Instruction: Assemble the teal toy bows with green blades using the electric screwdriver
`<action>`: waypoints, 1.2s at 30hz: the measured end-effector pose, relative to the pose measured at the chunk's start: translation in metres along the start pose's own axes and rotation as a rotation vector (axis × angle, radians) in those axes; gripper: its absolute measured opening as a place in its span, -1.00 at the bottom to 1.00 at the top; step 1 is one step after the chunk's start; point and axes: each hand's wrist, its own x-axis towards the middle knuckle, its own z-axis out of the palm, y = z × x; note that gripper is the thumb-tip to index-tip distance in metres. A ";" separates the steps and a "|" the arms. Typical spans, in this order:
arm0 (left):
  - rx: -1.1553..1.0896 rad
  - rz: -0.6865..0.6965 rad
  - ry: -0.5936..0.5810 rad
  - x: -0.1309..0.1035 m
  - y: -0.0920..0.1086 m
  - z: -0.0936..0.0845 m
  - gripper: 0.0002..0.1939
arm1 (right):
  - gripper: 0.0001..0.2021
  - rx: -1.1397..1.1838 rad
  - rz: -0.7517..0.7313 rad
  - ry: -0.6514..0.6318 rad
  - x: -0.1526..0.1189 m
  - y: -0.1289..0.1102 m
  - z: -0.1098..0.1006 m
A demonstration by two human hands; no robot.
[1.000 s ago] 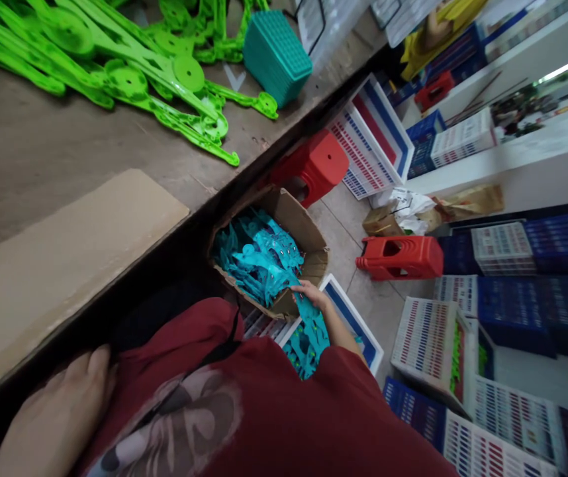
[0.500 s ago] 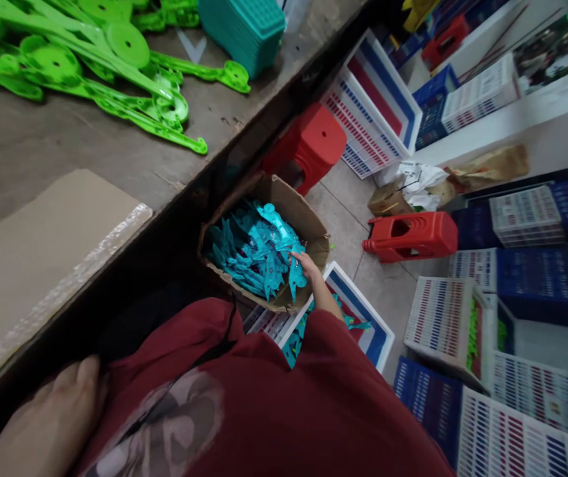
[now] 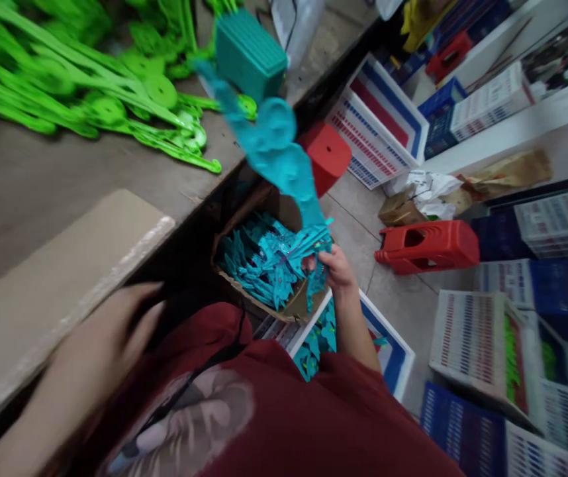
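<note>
Turquoise plastic part (image 3: pixel 286 165), long and jointed in outline, is held by its lower end just right of the frame's centre, tilted so that its far end reaches toward the upper left, over the table edge (image 3: pixel 229 165) and in front of the teal block (image 3: pixel 251 56). Its lower end is gripped by the curled fingers of the right hand (image 3: pixel 339 268); whether other pieces are pinched with it cannot be told. Below, similar pieces (image 3: pixel 264 255) are heaped in a cardboard box (image 3: pixel 297 309), beside a white-rimmed crate (image 3: pixel 406 368).

At the lower left, the left hand (image 3: pixel 98 348) is blurred, its fingers parted and nothing seen in them, near a flat cardboard sheet (image 3: pixel 80 265). Green parts (image 3: pixel 159 89) are spread across the upper left.

The part is judged light, fairly stiff and smooth, perhaps slippery, with thin ends that could snap or snag. It would be best taken by the broad middle, near the round disc, where less leverage is put on the narrow neck.
</note>
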 end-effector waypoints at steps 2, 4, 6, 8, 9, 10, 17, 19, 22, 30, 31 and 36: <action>-0.284 0.141 0.080 0.025 0.045 -0.005 -0.32 | -0.53 -0.014 -0.075 -0.124 -0.005 -0.041 0.044; -0.516 0.248 0.050 0.036 0.072 -0.011 -0.42 | -0.59 -0.080 -0.148 -0.245 -0.010 -0.077 0.083; -0.565 0.212 0.046 0.025 0.075 -0.025 -0.62 | -0.63 -0.171 -0.206 -0.340 -0.014 -0.107 0.112; -0.564 0.070 0.096 -0.009 0.055 -0.050 -0.64 | -0.64 -0.261 -0.248 -0.423 -0.011 -0.130 0.133; -0.586 -0.019 0.125 -0.034 0.040 -0.065 -0.65 | -0.64 -0.309 -0.268 -0.473 -0.006 -0.138 0.143; -0.620 -0.108 0.145 -0.062 0.023 -0.081 -0.64 | -0.65 -0.361 -0.293 -0.537 0.001 -0.145 0.153; -1.168 -0.530 0.758 -0.237 -0.063 -0.135 -0.81 | -0.56 -0.777 -0.521 -1.028 0.095 -0.132 0.273; -1.336 -0.524 0.944 -0.252 -0.075 -0.128 -0.85 | -0.46 -0.877 -0.698 -0.985 0.112 -0.126 0.317; -1.639 -0.414 1.023 -0.239 -0.083 -0.111 -0.74 | -0.51 -0.854 -1.136 -0.714 0.091 -0.131 0.369; -1.805 -0.130 0.815 -0.181 -0.070 -0.097 -0.70 | -0.74 -0.616 -1.916 -0.949 -0.042 -0.130 0.477; -1.778 -0.161 0.775 -0.182 -0.071 -0.101 -0.68 | -0.78 -0.593 -1.945 -0.944 -0.039 -0.126 0.483; -1.698 -0.270 0.600 -0.180 -0.083 -0.110 -0.49 | -0.77 -0.551 -1.783 -0.970 -0.019 -0.118 0.485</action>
